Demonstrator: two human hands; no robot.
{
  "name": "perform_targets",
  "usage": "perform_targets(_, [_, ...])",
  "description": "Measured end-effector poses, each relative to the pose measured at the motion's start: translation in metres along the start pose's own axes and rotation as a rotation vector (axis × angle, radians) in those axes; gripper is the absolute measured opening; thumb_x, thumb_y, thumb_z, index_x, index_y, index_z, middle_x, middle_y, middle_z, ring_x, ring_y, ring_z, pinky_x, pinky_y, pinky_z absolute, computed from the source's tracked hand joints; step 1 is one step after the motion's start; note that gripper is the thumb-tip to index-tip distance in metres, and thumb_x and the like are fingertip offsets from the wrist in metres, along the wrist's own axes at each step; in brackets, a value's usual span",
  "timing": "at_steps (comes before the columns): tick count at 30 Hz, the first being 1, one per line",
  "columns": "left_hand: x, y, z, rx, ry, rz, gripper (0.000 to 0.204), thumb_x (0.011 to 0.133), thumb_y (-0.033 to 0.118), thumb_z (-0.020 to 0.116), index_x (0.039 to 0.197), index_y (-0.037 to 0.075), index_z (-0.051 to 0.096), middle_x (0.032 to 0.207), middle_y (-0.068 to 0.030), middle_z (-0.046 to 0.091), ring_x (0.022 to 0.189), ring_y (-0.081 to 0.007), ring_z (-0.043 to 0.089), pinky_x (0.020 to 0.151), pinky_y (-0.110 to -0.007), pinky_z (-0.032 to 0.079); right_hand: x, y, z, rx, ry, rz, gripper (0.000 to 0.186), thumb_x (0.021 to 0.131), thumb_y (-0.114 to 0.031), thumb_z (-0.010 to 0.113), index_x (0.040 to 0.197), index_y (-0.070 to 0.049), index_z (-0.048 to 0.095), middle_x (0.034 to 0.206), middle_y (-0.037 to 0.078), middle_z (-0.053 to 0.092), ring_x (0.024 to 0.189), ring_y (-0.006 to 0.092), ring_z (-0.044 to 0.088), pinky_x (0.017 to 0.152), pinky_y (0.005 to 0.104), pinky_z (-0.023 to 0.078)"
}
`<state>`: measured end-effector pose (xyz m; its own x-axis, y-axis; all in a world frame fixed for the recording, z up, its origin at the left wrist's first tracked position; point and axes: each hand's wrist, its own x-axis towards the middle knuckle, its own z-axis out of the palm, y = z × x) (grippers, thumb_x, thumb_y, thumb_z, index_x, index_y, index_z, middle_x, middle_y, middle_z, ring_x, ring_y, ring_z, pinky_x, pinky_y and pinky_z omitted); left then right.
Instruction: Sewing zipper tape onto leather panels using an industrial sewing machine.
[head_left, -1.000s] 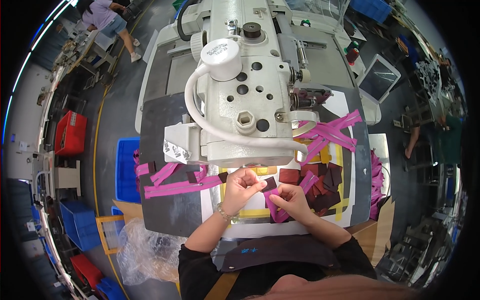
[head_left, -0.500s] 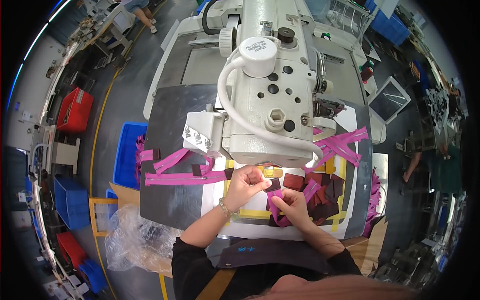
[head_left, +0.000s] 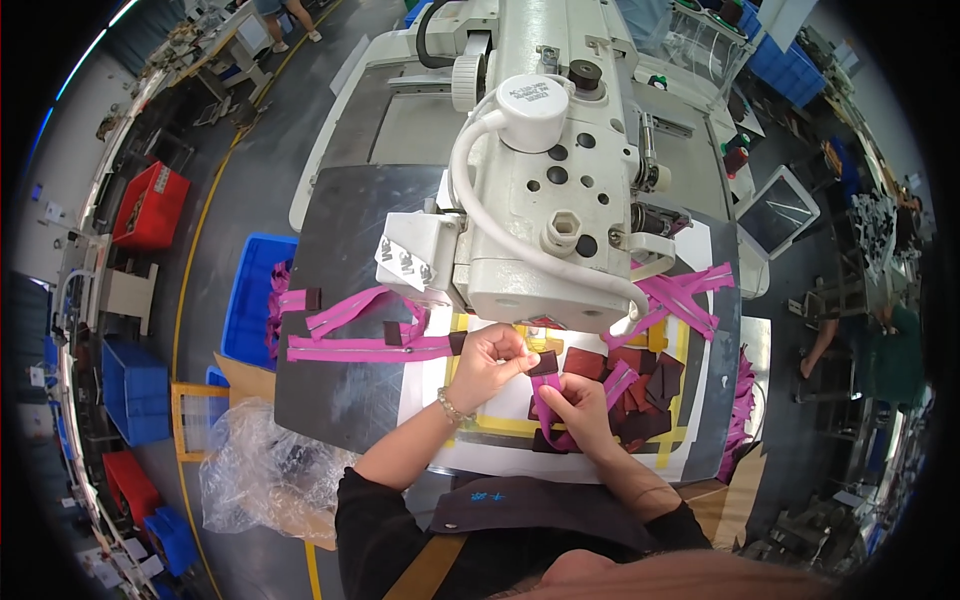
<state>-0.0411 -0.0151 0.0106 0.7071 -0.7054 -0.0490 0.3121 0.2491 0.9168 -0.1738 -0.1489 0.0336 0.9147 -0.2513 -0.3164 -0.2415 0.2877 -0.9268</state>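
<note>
Just in front of the white sewing machine's head [head_left: 550, 290], both hands are closed on one magenta zipper strip [head_left: 553, 421] with a dark brown fabric tab [head_left: 543, 364] at its end. My left hand [head_left: 487, 364] pinches the tab between thumb and fingers. Lower and to the right, my right hand [head_left: 582, 409] grips the zipper tape a little below that tab. The strip hangs down in a loop toward the near edge of the white, yellow-taped work sheet. Beside my right hand lies a pile of dark red and brown fabric pieces [head_left: 640, 393].
Magenta zippers [head_left: 365, 350] stretch left across the grey table plate [head_left: 345, 400]; more zippers [head_left: 690, 300] lie at the right. A blue bin [head_left: 250, 320] stands left of the table, with clear plastic wrapping [head_left: 265, 470] below it. A tablet-like screen [head_left: 778, 208] is at right.
The view has shifted slightly. Both hands stay nearly in place on the zipper and tab, with the tab now sitting a little straighter.
</note>
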Motion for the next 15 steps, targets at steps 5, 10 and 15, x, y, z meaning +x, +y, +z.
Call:
perform_targets(5, [0.0012, -0.0023, -0.0023, 0.005, -0.002, -0.013, 0.016, 0.081, -0.008, 0.069, 0.083, 0.003, 0.057, 0.081, -0.0013, 0.062, 0.078, -0.0089, 0.064, 0.072, -0.023, 0.052, 0.0006, 0.0017, -0.0016, -0.034, -0.005, -0.007, 0.017, 0.092, -0.012, 0.064, 0.080, 0.000, 0.063, 0.070, 0.000, 0.064, 0.062, 0.0032, 0.057, 0.054, 0.0192, 0.043])
perform_targets(10, [0.0017, -0.0002, 0.0045, 0.000, 0.047, 0.004, 0.020, 0.082, 0.000, 0.073, 0.079, 0.005, 0.054, 0.073, 0.0022, 0.061, 0.066, -0.0019, 0.057, 0.061, -0.018, 0.045, 0.0001, 0.0021, -0.0025, -0.037, -0.011, 0.018, 0.016, 0.093, -0.012, 0.063, 0.082, 0.000, 0.064, 0.071, 0.001, 0.065, 0.063, 0.0040, 0.057, 0.054, 0.0196, 0.044])
perform_targets(15, [0.0024, 0.0014, 0.0054, -0.006, 0.038, 0.002, 0.020, 0.083, 0.000, 0.072, 0.079, 0.005, 0.053, 0.073, 0.0027, 0.060, 0.067, -0.0016, 0.057, 0.061, -0.018, 0.045, 0.0004, 0.0028, -0.0041, -0.064, -0.016, 0.067, 0.014, 0.093, -0.011, 0.062, 0.086, 0.000, 0.064, 0.075, 0.004, 0.066, 0.066, 0.0074, 0.061, 0.060, 0.0211, 0.049])
